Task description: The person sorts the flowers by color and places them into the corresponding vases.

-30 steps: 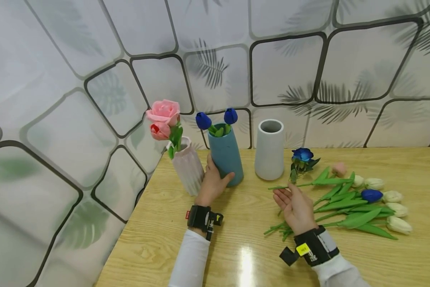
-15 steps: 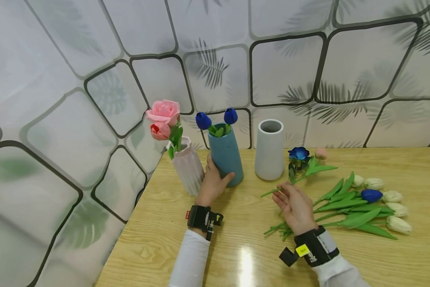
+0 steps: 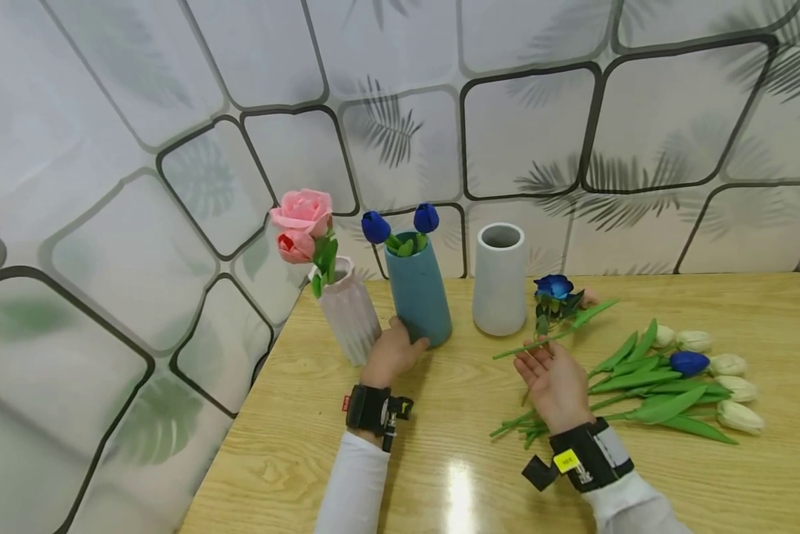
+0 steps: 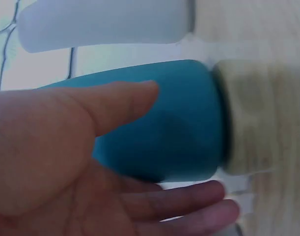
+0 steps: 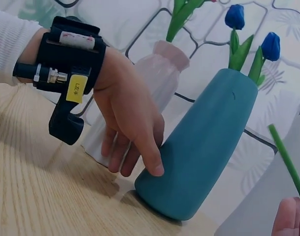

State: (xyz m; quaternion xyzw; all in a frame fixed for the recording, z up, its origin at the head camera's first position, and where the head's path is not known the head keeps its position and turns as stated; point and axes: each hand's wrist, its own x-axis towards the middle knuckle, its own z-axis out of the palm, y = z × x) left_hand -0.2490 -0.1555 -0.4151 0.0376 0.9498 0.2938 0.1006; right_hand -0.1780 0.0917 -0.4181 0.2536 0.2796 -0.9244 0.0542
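Observation:
My left hand [image 3: 393,354] is at the lower left side of a teal vase [image 3: 421,293] that holds two blue tulips [image 3: 426,218]. In the left wrist view its thumb [image 4: 135,96] lies in front of the vase [image 4: 184,118], with the other fingers fairly straight below; firm contact cannot be told. My right hand [image 3: 558,386] pinches the green stem of a pink flower [image 3: 589,298] between thumb and fingers, palm turned up. That flower's head is partly hidden behind a blue rose [image 3: 554,288]. The cut end [image 5: 273,130] of a stem shows in the right wrist view.
A pale ribbed vase [image 3: 349,315] with pink flowers [image 3: 302,215] stands left of the teal one. To its right is a white vase [image 3: 500,285] with nothing visible in its mouth. White tulips [image 3: 740,417] and one blue tulip [image 3: 689,363] lie on the wooden table [image 3: 453,445].
The pink flower has swung away from the tulip pile towards the blue rose, turning in my right hand. My left hand has slid down the teal vase and its fingers have loosened.

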